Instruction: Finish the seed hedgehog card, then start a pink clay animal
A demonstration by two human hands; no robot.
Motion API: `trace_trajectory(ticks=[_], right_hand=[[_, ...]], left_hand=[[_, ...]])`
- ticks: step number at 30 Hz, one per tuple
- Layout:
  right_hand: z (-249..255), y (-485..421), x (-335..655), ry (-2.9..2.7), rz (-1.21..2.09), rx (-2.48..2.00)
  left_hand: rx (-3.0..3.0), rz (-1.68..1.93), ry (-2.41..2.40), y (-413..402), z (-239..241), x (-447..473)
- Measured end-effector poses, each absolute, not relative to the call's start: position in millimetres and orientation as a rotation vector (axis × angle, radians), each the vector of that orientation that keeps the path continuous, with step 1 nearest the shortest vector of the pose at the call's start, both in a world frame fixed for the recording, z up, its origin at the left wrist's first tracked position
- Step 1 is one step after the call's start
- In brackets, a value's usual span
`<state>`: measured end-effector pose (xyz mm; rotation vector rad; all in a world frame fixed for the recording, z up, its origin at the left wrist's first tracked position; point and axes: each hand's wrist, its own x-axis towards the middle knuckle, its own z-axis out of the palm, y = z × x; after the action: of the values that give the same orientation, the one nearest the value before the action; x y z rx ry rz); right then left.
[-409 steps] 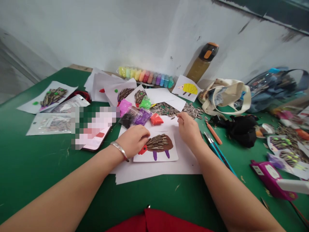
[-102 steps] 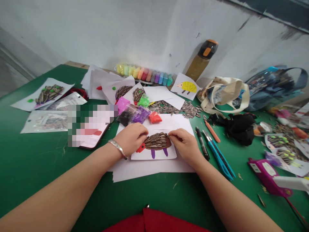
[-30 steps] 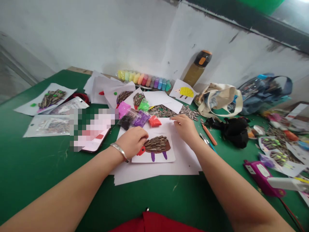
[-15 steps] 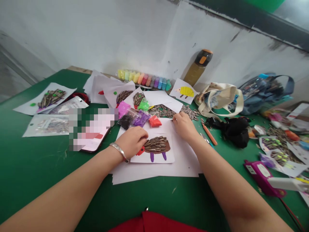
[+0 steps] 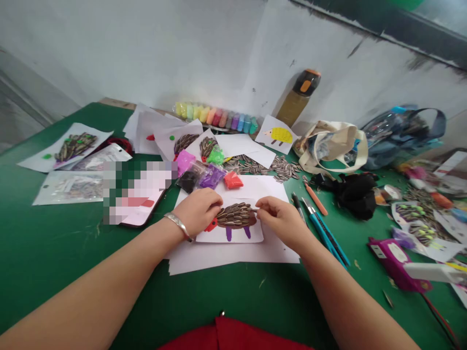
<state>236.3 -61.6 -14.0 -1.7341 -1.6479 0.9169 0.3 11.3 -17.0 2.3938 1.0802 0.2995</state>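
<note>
A white card with a brown hedgehog (image 5: pixel 236 217) covered in sunflower seeds, with a red head and purple legs, lies on a stack of white paper (image 5: pixel 233 253). My left hand (image 5: pixel 199 210), with a silver bracelet on the wrist, presses down on the card's left side, fingers curled. My right hand (image 5: pixel 280 219) is at the hedgehog's right end, thumb and fingers pinched together; what they hold is too small to make out. A heap of loose sunflower seeds (image 5: pixel 280 167) lies behind the card.
Small bags of coloured clay (image 5: pixel 207 174) sit behind the card, with a row of clay tubs (image 5: pixel 219 116) and a bottle (image 5: pixel 297 97) at the wall. Pens and a blue cutter (image 5: pixel 323 228) lie to the right, beyond them a purple glue gun (image 5: pixel 397 260) and bags (image 5: pixel 332 146).
My right hand has come back from the seed heap to the right end of the hedgehog, fingers pinched. My left hand has stayed on the card.
</note>
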Motion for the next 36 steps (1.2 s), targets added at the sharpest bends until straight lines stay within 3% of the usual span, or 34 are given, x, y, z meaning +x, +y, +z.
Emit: trace_trajectory(ticks=[5,21,31,36], right_hand=[[-20.3,-57.4,236.5,-1.614,0.98,-1.712],[-30.9,-60.9,228.4,-1.911,0.562,-1.812],[-31.9,-61.5,222.3,-1.963,0.516,-1.809],[-27.4,-61.3,228.7,-1.843,0.664,-1.802]], left_hand=[[2.385,0.308,1.079,11.9,-18.3,0.0],[2.39,0.293,1.088,11.1,-16.6,1.1],[2.38,0.313,1.112,10.4,-17.1,0.8],[2.379,0.3,1.102,10.7,-17.5,0.8]])
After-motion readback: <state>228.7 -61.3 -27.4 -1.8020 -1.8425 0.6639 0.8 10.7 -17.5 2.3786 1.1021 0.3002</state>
